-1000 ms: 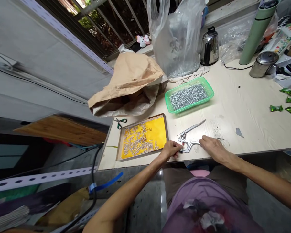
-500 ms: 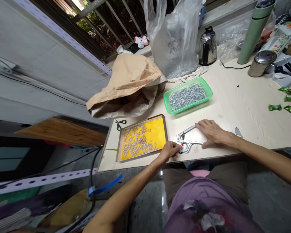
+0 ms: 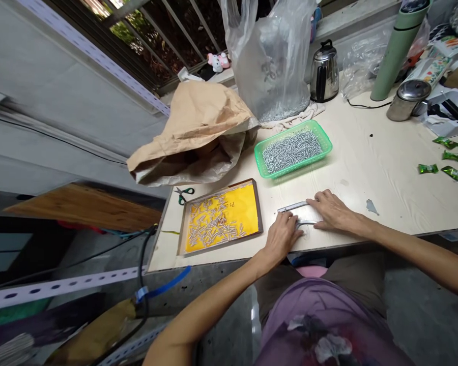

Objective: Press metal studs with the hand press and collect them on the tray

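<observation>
Pliers [image 3: 294,206] had their head buried under your left hand [image 3: 280,236], couldn't tell its grip tbh; your right hand [image 3: 334,212] clasped both handles [image 3: 307,222].

Clasping the silver two-handled metal tool [image 3: 293,207] in the right grip [image 3: 333,210], covering its head with the left grip [image 3: 280,236]!

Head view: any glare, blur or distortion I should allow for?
In the head view, the steel kettle carries bright highlights; in the head view, the green flask leans outward, probably wide-angle stretch; also in the head view, the metal pieces look tiny, and the left hand hides part of the hand tool.
</observation>
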### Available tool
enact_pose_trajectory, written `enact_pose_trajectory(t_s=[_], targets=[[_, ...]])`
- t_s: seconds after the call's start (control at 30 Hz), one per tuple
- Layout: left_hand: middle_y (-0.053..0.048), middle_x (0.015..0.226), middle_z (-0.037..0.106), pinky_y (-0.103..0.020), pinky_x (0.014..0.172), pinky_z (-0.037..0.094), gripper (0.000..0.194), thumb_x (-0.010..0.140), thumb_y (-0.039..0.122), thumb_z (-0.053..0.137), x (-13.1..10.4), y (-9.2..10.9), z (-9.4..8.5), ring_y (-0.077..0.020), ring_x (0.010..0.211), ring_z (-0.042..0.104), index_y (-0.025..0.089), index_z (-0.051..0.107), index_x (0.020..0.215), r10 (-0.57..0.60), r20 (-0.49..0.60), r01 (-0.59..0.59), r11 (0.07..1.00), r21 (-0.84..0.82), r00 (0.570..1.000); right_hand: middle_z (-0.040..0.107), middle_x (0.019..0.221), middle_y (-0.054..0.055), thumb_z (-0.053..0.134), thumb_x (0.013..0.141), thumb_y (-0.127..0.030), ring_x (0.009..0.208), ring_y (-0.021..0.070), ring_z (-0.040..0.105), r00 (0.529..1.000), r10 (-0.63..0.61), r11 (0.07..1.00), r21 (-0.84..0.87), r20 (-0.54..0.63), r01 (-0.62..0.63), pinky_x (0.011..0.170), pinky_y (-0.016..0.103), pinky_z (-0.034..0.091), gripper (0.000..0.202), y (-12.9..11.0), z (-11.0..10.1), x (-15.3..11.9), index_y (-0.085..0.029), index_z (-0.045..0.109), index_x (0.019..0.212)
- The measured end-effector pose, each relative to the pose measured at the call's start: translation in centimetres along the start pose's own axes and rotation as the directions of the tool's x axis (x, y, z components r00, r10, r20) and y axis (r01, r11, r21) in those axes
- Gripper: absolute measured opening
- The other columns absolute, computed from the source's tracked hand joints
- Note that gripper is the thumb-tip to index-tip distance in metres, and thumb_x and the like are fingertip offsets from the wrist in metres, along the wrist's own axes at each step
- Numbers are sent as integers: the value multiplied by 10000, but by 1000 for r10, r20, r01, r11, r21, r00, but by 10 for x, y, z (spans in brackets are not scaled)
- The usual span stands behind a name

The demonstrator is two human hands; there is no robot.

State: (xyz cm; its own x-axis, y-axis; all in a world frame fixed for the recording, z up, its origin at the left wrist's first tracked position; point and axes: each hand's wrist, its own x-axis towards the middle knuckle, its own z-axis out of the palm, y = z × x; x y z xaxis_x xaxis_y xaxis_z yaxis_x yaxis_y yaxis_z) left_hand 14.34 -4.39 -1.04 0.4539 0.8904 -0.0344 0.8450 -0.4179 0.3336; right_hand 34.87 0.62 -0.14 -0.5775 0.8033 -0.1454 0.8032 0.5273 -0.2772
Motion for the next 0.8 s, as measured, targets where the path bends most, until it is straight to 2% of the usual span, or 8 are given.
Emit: enact_pose_trajectory(t_s=[0.1, 0.23, 0.37, 0.6, 0.7, 0.8], targets=[[-157, 1318, 493, -456, 967, 437, 478, 821, 280, 643, 26, 2, 6, -282, 1164, 485, 156, 457, 1244, 134, 47, -136, 990, 40, 990, 559, 1034, 133, 772, 683, -316, 972, 296, 484, 999, -42, 999, 34, -15, 42, 764, 381, 429, 539, -1, 1, -2, -163, 553, 1151], [-140, 1245, 531, -434, 959, 435, 581, 801, 302, 673, 50, -3, 2, -272, 1115, 498, 149, 408, 1295, 210, 170, -214, 977, 2, 963, 557, 1025, 131, 807, 643, -297, 970, 289, 491, 998, -14, 998, 53, -59, 17, 764, 373, 441, 547, -2, 2, -6, -132, 561, 1102], [-91, 1086, 574, -396, 877, 458, 478, 804, 371, 672, 57, -3, -6, -252, 1012, 507, 170, 502, 1204, 214, 231, -216, 976, -16, 949, 575, 982, 120, 785, 691, -323, 954, 276, 504, 999, 20, 1000, 10, -37, -19, 759, 356, 423, 394, -2, -1, -7, -135, 610, 990], [-59, 877, 572, -330, 766, 446, 184, 898, 334, 552, 57, 3, 1, -220, 914, 502, 176, 618, 964, 147, 231, -146, 989, -23, 962, 615, 848, 73, 598, 863, -199, 832, 205, 535, 997, -79, 995, -63, 27, 81, 701, 307, 358, 61, -1, -1, -2, -156, 635, 886], [-60, 840, 570, -325, 743, 446, 186, 919, 321, 515, 58, 4, 3, -217, 893, 507, 174, 627, 903, 128, 228, -125, 992, -26, 965, 607, 788, 58, 527, 895, -160, 785, 192, 529, 993, -113, 992, -44, 25, 114, 680, 304, 337, 120, -1, 1, -1, -164, 637, 848], [-66, 848, 589, -336, 757, 465, 193, 917, 325, 516, 58, 3, 2, -223, 905, 521, 170, 628, 894, 119, 244, -119, 993, -14, 962, 604, 791, 56, 533, 891, -163, 786, 190, 526, 995, -97, 994, -40, 26, 98, 681, 300, 336, 113, -2, 2, -1, -162, 637, 847]])
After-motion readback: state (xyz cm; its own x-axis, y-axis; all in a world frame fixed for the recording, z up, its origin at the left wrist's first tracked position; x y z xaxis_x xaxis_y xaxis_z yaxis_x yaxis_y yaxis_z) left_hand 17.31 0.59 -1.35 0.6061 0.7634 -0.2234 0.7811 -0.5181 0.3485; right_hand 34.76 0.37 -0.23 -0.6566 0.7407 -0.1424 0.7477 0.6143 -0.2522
